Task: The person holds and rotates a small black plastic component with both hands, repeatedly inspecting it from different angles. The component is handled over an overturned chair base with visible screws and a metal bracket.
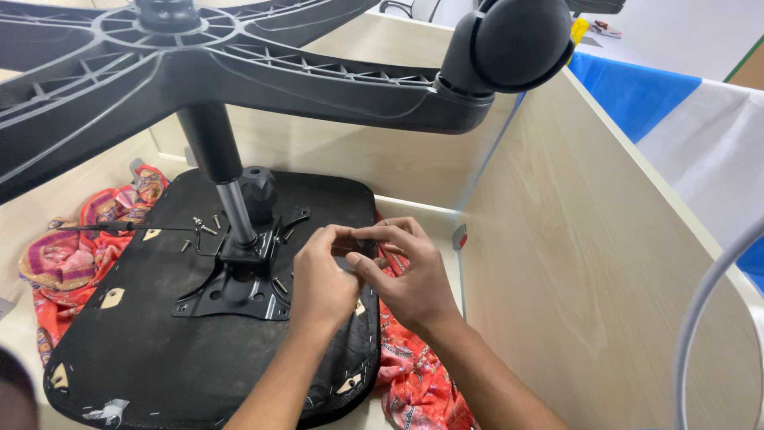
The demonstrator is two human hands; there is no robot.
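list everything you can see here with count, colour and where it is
chair seat underside: one, black, lying upside down on the cloth
metal mounting plate: one, black, at the seat's middle
gas lift column: one, black and silver, rising from the plate
star base: one, black, across the top of view
caster wheel: one, black, at a base arm's end, top right
loose screws: several, silver, on the seat left of the column
patterned cloth: one, red, under the seat
wooden partition: one, pale, right side
left hand: fingers pinching a small dark part, hard to identify
right hand: fingers on the same part
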